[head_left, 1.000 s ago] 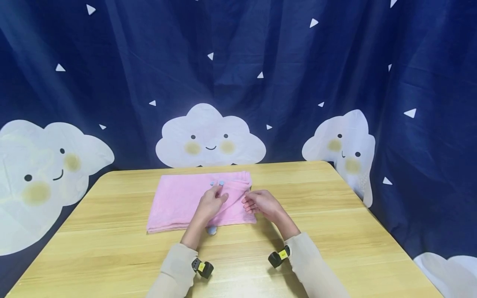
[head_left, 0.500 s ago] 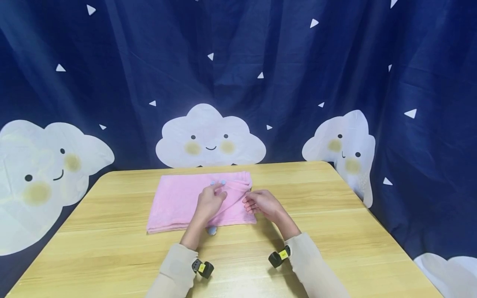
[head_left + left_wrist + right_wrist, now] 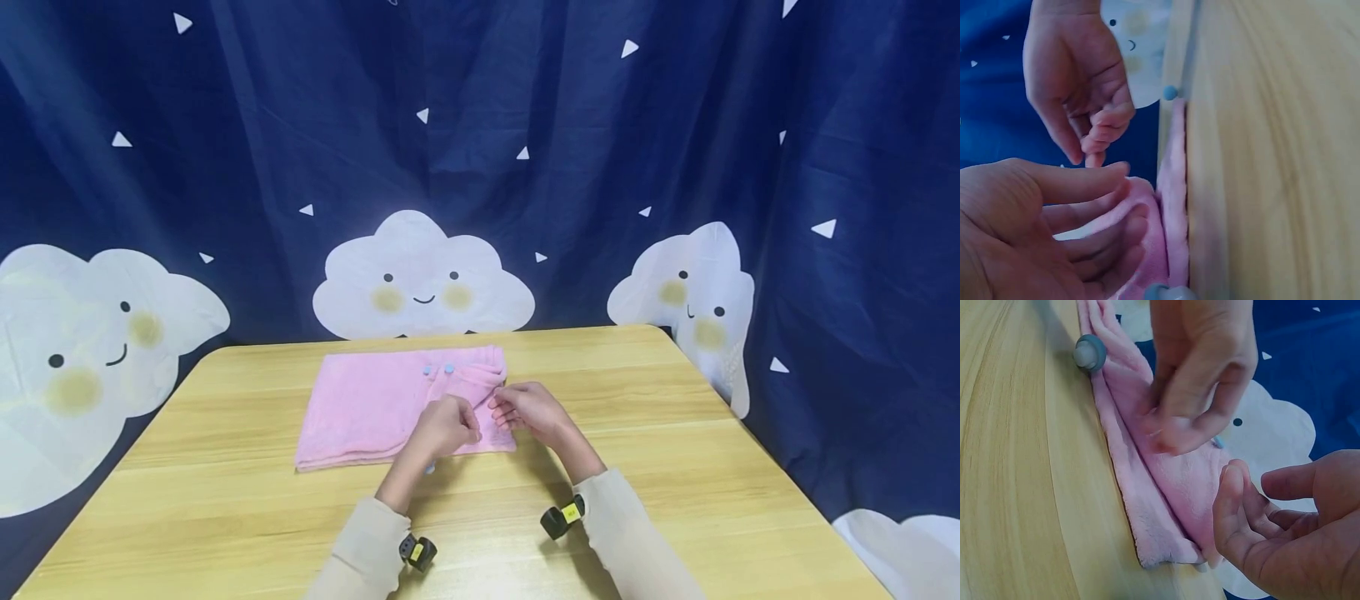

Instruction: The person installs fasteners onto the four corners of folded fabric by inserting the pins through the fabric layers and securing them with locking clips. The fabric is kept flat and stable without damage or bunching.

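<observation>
A folded pink plush cloth (image 3: 367, 404) lies on the table, its right part gathered into a raised diagonal fold. Small round blue knobs (image 3: 449, 368) sit near its far edge. Another knob (image 3: 1090, 353) shows at the near edge, partly hidden by the left arm in the head view. My left hand (image 3: 447, 425) is over the cloth's near right part, fingers bent and thumb near the index finger; nothing shows in its grip. My right hand (image 3: 531, 411) is at the fold's right end, fingers bent, with a gap between thumb and index finger (image 3: 1234, 478).
The wooden table (image 3: 225, 533) extends around the cloth. A dark blue curtain (image 3: 480, 167) with white clouds hangs behind it. Black wrist cameras (image 3: 561, 518) sit at both cuffs.
My left hand has moved from beside the far knobs toward me and to the right, uncovering those knobs. The right hand and the cloth have hardly moved.
</observation>
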Available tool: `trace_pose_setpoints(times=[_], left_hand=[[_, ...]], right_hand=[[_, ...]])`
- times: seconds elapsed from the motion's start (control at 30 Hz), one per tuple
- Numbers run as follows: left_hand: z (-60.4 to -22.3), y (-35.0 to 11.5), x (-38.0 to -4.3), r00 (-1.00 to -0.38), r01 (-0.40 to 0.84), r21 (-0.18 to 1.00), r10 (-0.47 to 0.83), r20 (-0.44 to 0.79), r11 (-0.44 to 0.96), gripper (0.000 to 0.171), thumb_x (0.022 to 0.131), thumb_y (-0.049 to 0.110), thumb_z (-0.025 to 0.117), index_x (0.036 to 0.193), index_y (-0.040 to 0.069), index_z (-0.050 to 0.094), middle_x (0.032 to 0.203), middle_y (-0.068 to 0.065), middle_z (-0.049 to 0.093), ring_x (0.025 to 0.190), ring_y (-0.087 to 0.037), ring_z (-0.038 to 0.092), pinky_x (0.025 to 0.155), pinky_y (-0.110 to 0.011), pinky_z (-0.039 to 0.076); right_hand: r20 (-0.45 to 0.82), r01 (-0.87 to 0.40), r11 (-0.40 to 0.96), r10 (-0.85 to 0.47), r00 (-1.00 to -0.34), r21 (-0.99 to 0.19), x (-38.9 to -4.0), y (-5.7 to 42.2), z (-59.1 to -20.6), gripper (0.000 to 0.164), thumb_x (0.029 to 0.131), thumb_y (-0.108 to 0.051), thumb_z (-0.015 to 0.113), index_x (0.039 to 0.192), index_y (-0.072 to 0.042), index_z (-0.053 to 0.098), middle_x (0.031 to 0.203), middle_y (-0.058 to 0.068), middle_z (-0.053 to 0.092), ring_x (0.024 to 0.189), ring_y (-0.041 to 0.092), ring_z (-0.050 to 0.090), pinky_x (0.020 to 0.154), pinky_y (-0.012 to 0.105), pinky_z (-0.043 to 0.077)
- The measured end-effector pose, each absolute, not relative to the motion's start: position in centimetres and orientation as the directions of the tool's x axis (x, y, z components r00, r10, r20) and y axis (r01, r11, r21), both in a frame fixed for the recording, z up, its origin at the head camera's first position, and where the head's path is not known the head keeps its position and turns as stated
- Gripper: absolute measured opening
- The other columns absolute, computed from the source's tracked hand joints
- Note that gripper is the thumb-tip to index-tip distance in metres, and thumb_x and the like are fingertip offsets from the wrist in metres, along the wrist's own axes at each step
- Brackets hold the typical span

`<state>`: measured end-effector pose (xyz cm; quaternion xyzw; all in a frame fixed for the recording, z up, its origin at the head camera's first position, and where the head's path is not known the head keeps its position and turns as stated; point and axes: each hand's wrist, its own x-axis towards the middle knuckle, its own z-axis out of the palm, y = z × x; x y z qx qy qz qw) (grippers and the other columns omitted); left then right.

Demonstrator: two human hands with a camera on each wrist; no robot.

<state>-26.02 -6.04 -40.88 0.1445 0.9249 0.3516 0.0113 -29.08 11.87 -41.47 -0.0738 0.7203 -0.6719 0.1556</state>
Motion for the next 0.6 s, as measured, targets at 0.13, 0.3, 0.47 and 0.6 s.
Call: trace_pose_setpoints(times=[0.13,0.3,0.47,0.6], left_hand=[[-41.4,-5.7,-25.9,-0.951,0.241,0.591,0.308,-0.013,0.769,0.021,0.065,0.004,0.083,0.073,0.008,0.064,0.071,0.0,0.06,0.067,-0.019,0.055,0.064,-0.035,0.051],[-42.1,-5.5,-26.0,-0.955,0.239,0.549,0.297,-0.017,0.801,0.026,0.061,0.0,0.083,0.069,0.01,0.061,0.069,0.001,0.058,0.071,-0.021,0.056,0.071,-0.037,0.052],[-42.5,-5.7,-26.2,-0.956,0.274,0.523,0.285,0.061,0.807,0.026,0.06,-0.005,0.076,0.063,0.013,0.059,0.064,0.002,0.057,0.067,-0.021,0.057,0.066,-0.038,0.052],[-42.6,-5.9,-26.3,-0.955,0.286,0.533,0.282,0.093,0.796,0.021,0.063,-0.006,0.066,0.06,0.014,0.06,0.059,0.003,0.057,0.059,-0.018,0.054,0.056,-0.033,0.05]], right_hand=[[-0.127,0.103,0.092,-0.313,-0.941,-0.99,-29.1,11.9,-41.5,0.029,0.1,-0.01,0.049,0.1,0.017,0.06,0.074,0.007,0.061,0.064,0.015,0.058,0.064,0.028,0.053],[-0.132,0.105,0.099,-0.311,-0.941,-0.989,-29.0,11.8,-41.3,0.03,0.101,-0.01,0.048,0.102,0.018,0.059,0.074,0.009,0.061,0.065,0.015,0.058,0.066,0.03,0.053],[-0.136,0.11,0.1,-0.31,-0.941,-0.989,-29.0,11.8,-41.4,0.029,0.101,-0.009,0.047,0.102,0.017,0.059,0.075,0.009,0.061,0.065,0.015,0.058,0.067,0.03,0.053],[-0.132,0.101,0.112,-0.325,-0.936,-0.989,-29.0,11.9,-41.4,0.029,0.1,-0.01,0.048,0.101,0.016,0.06,0.071,0.006,0.059,0.062,0.014,0.057,0.063,0.027,0.052]])
